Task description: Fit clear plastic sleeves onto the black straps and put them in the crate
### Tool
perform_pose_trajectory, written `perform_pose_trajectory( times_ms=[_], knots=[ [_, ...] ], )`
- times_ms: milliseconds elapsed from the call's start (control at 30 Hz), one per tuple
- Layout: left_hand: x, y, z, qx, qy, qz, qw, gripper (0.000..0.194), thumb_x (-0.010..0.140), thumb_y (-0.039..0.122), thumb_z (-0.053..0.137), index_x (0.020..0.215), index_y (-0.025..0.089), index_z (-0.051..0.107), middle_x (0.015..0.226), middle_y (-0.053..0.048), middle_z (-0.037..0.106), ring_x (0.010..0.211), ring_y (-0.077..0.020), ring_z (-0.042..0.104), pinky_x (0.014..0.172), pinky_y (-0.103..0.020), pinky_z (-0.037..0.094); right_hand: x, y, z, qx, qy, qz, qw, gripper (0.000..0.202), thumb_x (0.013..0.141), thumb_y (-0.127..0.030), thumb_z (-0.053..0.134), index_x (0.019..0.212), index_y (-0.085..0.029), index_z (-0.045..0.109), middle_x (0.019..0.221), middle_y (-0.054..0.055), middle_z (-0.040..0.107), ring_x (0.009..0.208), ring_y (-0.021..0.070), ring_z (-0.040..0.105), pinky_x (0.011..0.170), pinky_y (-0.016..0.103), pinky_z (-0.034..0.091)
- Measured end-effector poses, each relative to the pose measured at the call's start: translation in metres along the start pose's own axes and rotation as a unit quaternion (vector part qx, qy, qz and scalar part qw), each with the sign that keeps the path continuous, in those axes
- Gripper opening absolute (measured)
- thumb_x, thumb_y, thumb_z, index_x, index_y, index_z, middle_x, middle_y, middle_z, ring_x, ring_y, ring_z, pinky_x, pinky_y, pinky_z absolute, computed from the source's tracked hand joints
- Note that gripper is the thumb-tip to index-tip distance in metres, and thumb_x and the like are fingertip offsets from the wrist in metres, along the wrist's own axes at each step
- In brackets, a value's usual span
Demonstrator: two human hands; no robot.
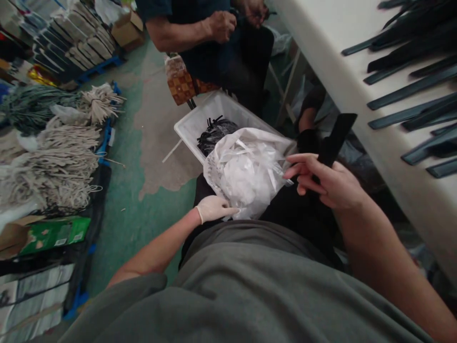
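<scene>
A white bag (237,174) full of clear plastic pieces rests at the lap, against a white bin (189,127) that holds a bundle of black strips (216,133). My left hand (216,208), in a pale glove with the fingertips out, lies on the bag's near left edge. At the bag's right side, my right hand (321,181) is closed on a flat black strip (341,136), which sticks up past the thumb side. The fingertips of that hand are close to the clear plastic.
A white table (342,71) with several black strips (410,95) runs along the right. Across the bin sits another person (185,35), hands raised. Pallets at left carry bundles of beige cords (60,162) and a green box (55,234).
</scene>
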State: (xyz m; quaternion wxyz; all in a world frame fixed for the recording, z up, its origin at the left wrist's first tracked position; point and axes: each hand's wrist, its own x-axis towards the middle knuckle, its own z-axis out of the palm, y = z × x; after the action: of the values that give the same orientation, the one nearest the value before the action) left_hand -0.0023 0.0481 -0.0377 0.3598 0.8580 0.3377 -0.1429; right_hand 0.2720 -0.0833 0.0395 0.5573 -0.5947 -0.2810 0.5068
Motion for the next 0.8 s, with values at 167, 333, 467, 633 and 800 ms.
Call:
perform_pose_trajectory(
  times_ms=[167, 333, 467, 633, 800],
  knots=[
    [0.004, 0.006, 0.030, 0.050, -0.008, -0.007, 0.999, 0.040, 0.077, 0.056, 0.061, 0.067, 0.019, 0.074, 0.065, -0.007, 0.065, 0.061, -0.0192, 0.056, 0.055, -0.032, 0.026, -0.012, 0.028, 0.019, 0.054, -0.048, 0.048, 0.996, 0.041, 0.084, -0.054, 0.062, 0.105, -0.020, 0.070, 0.083, 0.006, 0.074, 0.036, 0.0026, 0.023, 0.045, 0.026, 0.048],
    [0.005, -0.002, 0.026, 0.040, -0.008, 0.005, 0.999, 0.020, 0.077, 0.035, 0.064, 0.065, 0.022, 0.074, 0.067, -0.004, 0.067, 0.063, -0.0164, 0.055, 0.059, -0.028, 0.032, -0.021, 0.039, 0.023, 0.069, -0.052, 0.078, 0.993, 0.040, 0.085, -0.052, 0.062, 0.105, -0.018, 0.070, 0.082, 0.006, 0.074, 0.037, 0.0023, 0.023, 0.044, 0.024, 0.048],
    [-0.010, 0.002, -0.004, 0.037, 0.058, 0.018, 0.997, 0.027, 0.084, 0.037, 0.057, 0.072, 0.021, 0.075, 0.078, -0.005, 0.072, 0.074, -0.0177, 0.059, 0.069, -0.027, 0.040, -0.024, 0.043, 0.022, 0.069, -0.041, 0.088, 0.993, 0.040, 0.085, -0.052, 0.063, 0.104, -0.017, 0.070, 0.083, 0.007, 0.074, 0.037, 0.0018, 0.023, 0.045, 0.024, 0.049],
    [-0.018, 0.026, -0.060, -0.071, 0.208, 0.044, 0.974, 0.027, 0.087, 0.035, 0.054, 0.082, 0.020, 0.075, 0.092, -0.005, 0.074, 0.087, -0.0191, 0.064, 0.084, -0.027, 0.044, -0.015, 0.038, 0.024, 0.064, -0.054, 0.074, 0.994, 0.041, 0.084, -0.053, 0.063, 0.103, -0.017, 0.070, 0.090, 0.009, 0.075, 0.038, 0.0014, 0.024, 0.045, 0.024, 0.050],
    [-0.007, 0.060, -0.095, -0.275, 0.150, 0.084, 0.946, 0.034, 0.087, 0.042, 0.054, 0.093, 0.014, 0.073, 0.066, -0.002, 0.067, 0.063, -0.0137, 0.058, 0.067, -0.024, 0.045, 0.002, 0.008, 0.037, 0.060, -0.062, 0.018, 0.996, 0.040, 0.085, -0.051, 0.063, 0.111, -0.022, 0.070, 0.115, 0.011, 0.072, 0.039, 0.0016, 0.025, 0.046, 0.024, 0.051]
  ],
)
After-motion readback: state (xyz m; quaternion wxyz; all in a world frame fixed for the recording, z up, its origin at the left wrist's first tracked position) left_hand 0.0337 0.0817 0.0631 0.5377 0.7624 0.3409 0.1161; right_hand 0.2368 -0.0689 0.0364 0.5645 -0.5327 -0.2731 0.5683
